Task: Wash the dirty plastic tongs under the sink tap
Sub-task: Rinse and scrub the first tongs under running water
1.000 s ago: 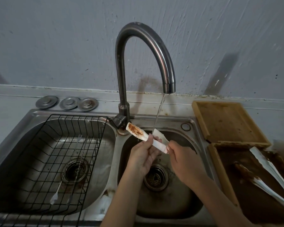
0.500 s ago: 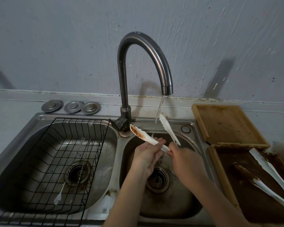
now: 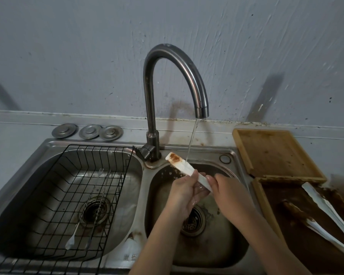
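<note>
White plastic tongs (image 3: 184,166) with a brown stain at the tip point up and left over the right sink basin (image 3: 232,253). Both arms of the tongs are pressed together. The water stream (image 3: 192,140) from the curved tap (image 3: 179,62) lands on the tongs just behind the stain. My left hand (image 3: 184,192) grips the tongs at the middle, fingers wrapped around them. My right hand (image 3: 226,192) pinches the hinge end from the right.
A black wire rack (image 3: 72,197) with a fork and skewers lies in the left basin. Three metal plugs (image 3: 87,131) rest behind it. On the right stand a wooden board (image 3: 274,153) and a brown-smeared tray (image 3: 266,207) holding more dirty tongs (image 3: 326,207).
The tongs' two arms, spread apart half a second ago, are now squeezed together. The stained tip has turned under the water stream.
</note>
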Demonstrator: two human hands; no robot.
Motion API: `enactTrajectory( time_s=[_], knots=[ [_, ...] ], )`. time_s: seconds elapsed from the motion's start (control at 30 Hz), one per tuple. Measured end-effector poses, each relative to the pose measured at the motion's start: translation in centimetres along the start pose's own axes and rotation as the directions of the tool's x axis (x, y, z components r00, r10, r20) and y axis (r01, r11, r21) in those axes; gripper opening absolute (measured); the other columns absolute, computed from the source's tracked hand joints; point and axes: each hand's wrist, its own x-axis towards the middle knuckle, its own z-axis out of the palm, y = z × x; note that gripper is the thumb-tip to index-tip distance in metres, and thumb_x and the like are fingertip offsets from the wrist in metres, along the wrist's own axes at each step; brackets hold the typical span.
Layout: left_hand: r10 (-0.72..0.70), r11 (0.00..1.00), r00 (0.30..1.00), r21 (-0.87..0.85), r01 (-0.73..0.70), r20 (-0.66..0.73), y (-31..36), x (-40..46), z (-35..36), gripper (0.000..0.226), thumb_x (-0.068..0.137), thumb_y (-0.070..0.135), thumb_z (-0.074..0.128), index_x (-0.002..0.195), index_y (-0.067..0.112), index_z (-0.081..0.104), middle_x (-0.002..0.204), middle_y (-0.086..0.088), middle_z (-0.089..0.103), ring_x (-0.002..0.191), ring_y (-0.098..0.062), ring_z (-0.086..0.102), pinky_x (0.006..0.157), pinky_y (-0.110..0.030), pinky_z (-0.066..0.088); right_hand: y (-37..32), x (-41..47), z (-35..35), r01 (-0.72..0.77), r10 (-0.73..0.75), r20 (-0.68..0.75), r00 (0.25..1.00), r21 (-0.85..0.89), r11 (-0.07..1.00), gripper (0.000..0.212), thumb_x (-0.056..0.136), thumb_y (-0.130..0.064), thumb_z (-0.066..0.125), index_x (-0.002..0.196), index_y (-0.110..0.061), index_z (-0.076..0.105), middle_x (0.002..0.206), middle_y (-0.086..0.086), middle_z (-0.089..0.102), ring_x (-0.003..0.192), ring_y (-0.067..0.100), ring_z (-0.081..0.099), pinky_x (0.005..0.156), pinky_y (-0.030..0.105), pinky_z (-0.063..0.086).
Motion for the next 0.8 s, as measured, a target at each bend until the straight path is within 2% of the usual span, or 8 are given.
enactTrajectory(
  time_s=[0.1, 0.17, 0.33, 0.4, 0.53, 0.6, 0.7, 0.8],
  knots=[
    [-0.035, 0.996, 0.999, -0.079, 0.033, -0.026, 0.4, 0.4, -0.5, 0.032, 0.096, 0.024, 0.049, 0.105, -0.004, 0.062, 0.088, -0.016, 0.075, 0.082, -0.023, 0.073, 0.072, -0.032, 0.059, 0.7, -0.1, -0.5, 0.004, -0.004, 0.003, 1.0, -0.004, 1.0, 0.04, 0.096, -0.045, 0.028, 0.067, -0.023, 0.046, 0.056, -0.007, 0.047, 0.051, 0.005, 0.048, 0.047, 0.019, 0.033],
    [-0.051, 0.99, 0.997, -0.133, 0.043, -0.054, 0.6, 0.5, -0.6, 0.03, 0.093, 0.02, 0.055, 0.109, -0.005, 0.06, 0.096, -0.019, 0.074, 0.087, -0.025, 0.072, 0.067, -0.029, 0.06, 1.0, -0.2, -0.7, 0.007, -0.007, 0.013, 1.0, 0.001, 1.0, 0.043, 0.096, -0.044, 0.029, 0.06, -0.024, 0.043, 0.054, -0.005, 0.046, 0.05, 0.008, 0.047, 0.048, 0.022, 0.034],
    [-0.08, 0.997, 0.994, -0.013, 0.079, -0.069, -0.1, 0.4, -0.4, 0.021, 0.083, 0.01, 0.067, 0.1, -0.002, 0.062, 0.098, -0.02, 0.073, 0.09, -0.025, 0.072, 0.071, -0.028, 0.06, 1.8, -0.5, -1.2, -0.014, 0.013, 0.055, 0.998, 0.007, 1.0, 0.043, 0.096, -0.043, 0.03, 0.059, -0.025, 0.043, 0.055, -0.004, 0.047, 0.052, 0.01, 0.049, 0.054, 0.025, 0.037],
    [-0.112, 0.992, 0.993, -0.068, 0.109, -0.032, 0.2, 0.5, -0.7, 0.029, 0.088, 0.022, 0.062, 0.102, -0.003, 0.059, 0.091, -0.021, 0.074, 0.083, -0.026, 0.073, 0.064, -0.03, 0.06, 2.4, -0.5, -1.6, 0.002, -0.003, 0.057, 0.998, 0.015, 1.0, 0.045, 0.096, -0.044, 0.031, 0.06, -0.023, 0.048, 0.054, -0.004, 0.048, 0.052, 0.012, 0.05, 0.053, 0.025, 0.037],
    [-0.23, 0.928, 0.971, -0.286, 0.238, 0.065, 0.9, 0.7, -1.5, 0.071, 0.092, 0.06, 0.034, 0.105, -0.005, 0.055, 0.085, -0.028, 0.072, 0.072, -0.035, 0.073, 0.058, -0.038, 0.061, 3.2, -0.6, -1.7, 0.043, -0.042, 0.068, 0.997, -0.013, 0.999, 0.046, 0.095, -0.044, 0.033, 0.069, -0.017, 0.058, 0.057, 0.0, 0.055, 0.054, 0.013, 0.054, 0.05, 0.024, 0.036],
    [-0.25, 0.925, 0.964, -0.274, 0.265, 0.087, 0.6, 0.8, -1.6, 0.076, 0.088, 0.065, 0.035, 0.106, -0.006, 0.057, 0.09, -0.027, 0.072, 0.079, -0.035, 0.073, 0.064, -0.038, 0.061, 3.2, -0.6, -1.4, 0.068, -0.067, 0.057, 0.996, -0.024, 0.997, 0.046, 0.095, -0.044, 0.033, 0.067, -0.017, 0.058, 0.055, -0.002, 0.052, 0.052, 0.013, 0.054, 0.049, 0.023, 0.036],
    [-0.261, 0.949, 0.96, -0.154, 0.274, 0.098, 0.0, 0.8, -1.2, 0.056, 0.088, 0.05, 0.053, 0.103, -0.004, 0.058, 0.098, -0.024, 0.072, 0.094, -0.033, 0.07, 0.082, -0.037, 0.058, 3.2, -0.5, -1.3, 0.068, -0.066, 0.071, 0.995, -0.033, 0.997, 0.044, 0.094, -0.044, 0.034, 0.068, -0.019, 0.058, 0.055, -0.003, 0.051, 0.053, 0.011, 0.054, 0.05, 0.022, 0.037],
    [-0.299, 0.937, 0.946, -0.148, 0.316, 0.124, 0.2, 0.8, -1.5, 0.06, 0.089, 0.052, 0.05, 0.105, -0.006, 0.057, 0.1, -0.027, 0.07, 0.099, -0.036, 0.067, 0.081, -0.039, 0.058, 3.6, -0.6, -1.4, 0.067, -0.064, 0.112, 0.992, -0.02, 0.998, 0.041, 0.094, -0.044, 0.036, 0.07, -0.021, 0.059, 0.055, -0.004, 0.052, 0.053, 0.009, 0.055, 0.052, 0.021, 0.039]
  ],
)
